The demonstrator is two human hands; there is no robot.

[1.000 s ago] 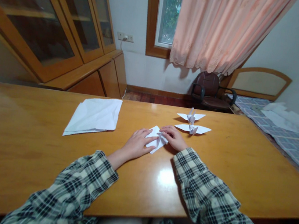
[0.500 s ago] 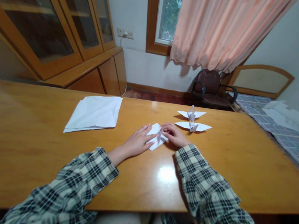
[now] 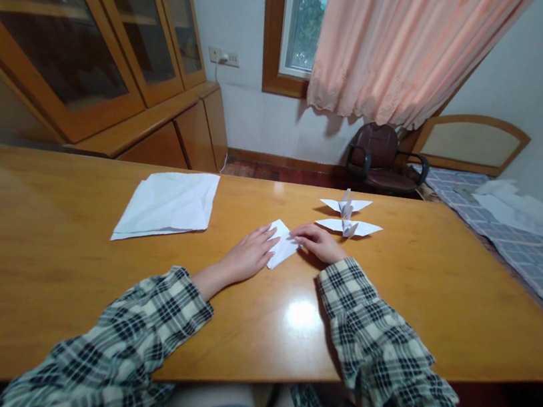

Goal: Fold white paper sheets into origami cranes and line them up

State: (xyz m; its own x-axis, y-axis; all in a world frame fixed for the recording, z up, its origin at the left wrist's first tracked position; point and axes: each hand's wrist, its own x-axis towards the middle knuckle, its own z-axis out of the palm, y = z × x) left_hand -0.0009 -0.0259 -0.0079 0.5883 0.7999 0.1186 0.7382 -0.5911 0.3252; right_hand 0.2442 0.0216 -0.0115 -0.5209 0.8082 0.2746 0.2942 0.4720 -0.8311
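Under the fingers of the left hand, which lie flat and slightly spread, is the left part of a small folded paper. The right hand holds its fingers narrow at the paper's right edge — whether they pinch it, I cannot tell. The paper lies on the wooden surface between both hands. Just beyond the right hand sits a paper crane, wings spread, with a second crane behind it. Well left lie white sheets — and past the surface's far edge stands a chair.
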